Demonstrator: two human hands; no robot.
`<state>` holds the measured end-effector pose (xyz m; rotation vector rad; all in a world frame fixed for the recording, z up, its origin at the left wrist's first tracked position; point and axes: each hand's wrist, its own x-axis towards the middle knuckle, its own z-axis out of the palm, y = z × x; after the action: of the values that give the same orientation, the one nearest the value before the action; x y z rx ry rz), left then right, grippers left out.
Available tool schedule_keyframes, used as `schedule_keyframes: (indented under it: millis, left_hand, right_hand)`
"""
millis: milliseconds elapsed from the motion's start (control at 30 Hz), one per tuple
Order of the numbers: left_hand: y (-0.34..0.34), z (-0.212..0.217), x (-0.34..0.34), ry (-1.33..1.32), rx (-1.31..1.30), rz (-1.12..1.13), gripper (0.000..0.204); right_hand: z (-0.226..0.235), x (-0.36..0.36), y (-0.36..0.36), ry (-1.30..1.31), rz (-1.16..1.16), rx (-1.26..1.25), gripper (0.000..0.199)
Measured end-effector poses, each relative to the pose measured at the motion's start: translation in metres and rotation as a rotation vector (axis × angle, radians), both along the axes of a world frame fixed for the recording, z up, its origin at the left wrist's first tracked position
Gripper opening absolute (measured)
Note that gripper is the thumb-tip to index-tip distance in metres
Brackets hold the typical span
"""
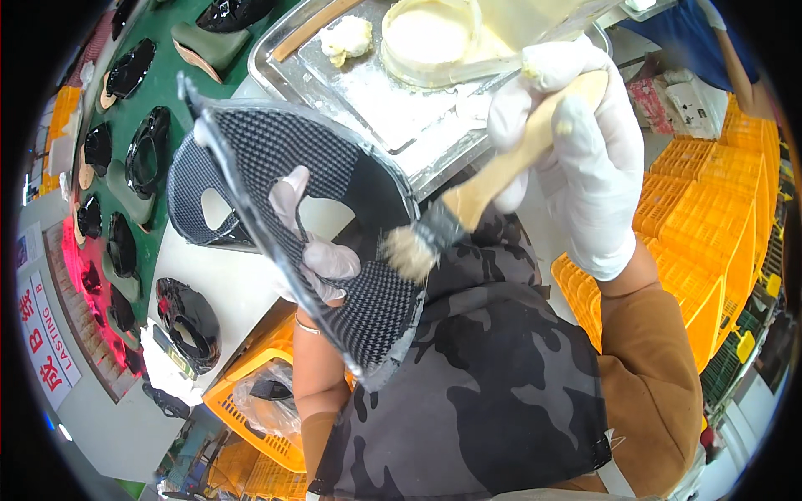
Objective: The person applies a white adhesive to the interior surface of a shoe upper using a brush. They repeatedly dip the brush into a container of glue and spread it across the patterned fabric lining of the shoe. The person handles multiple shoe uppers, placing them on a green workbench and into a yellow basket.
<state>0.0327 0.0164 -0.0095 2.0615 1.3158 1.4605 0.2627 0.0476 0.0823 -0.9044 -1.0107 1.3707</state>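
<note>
My left hand, in a white glove, grips a curved shoe upper from inside its bend, fingers closed on the material. The upper has a black-and-grey woven-pattern lining, cut-out openings and a pale coating along its edges. In my white-gloved right hand is a wooden-handled brush, pinched between thumb and fingers. Its pale bristles point down and left, close in front of the upper's right part; whether they touch it I cannot tell. Above stands a round tub of white paste in a metal tray.
A wooden stick and a white lump lie in the tray. On the left, a green belt carries several black uppers and lasts. A glossy black upper lies nearer. Orange crates stack at right; another person's arm shows beyond.
</note>
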Motion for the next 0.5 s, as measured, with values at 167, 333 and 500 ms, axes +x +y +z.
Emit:
schedule_keyframes:
  millis: [167, 333, 500]
  left_hand:
    - [0.024, -0.008, 0.007, 0.093, 0.415, 0.029, 0.042]
    - [0.013, 0.004, -0.023, 0.471, 0.411, 0.122, 0.044]
    - [0.012, -0.009, -0.049, 0.338, 0.520, -0.097, 0.042]
  right_hand:
    - [-0.010, 0.006, -0.017, 0.064, 0.182, -0.059, 0.031]
    - [-0.026, 0.000, -0.010, -0.073, 0.075, 0.084, 0.024]
    - [-0.008, 0.000, -0.012, 0.128, 0.183, 0.031, 0.031]
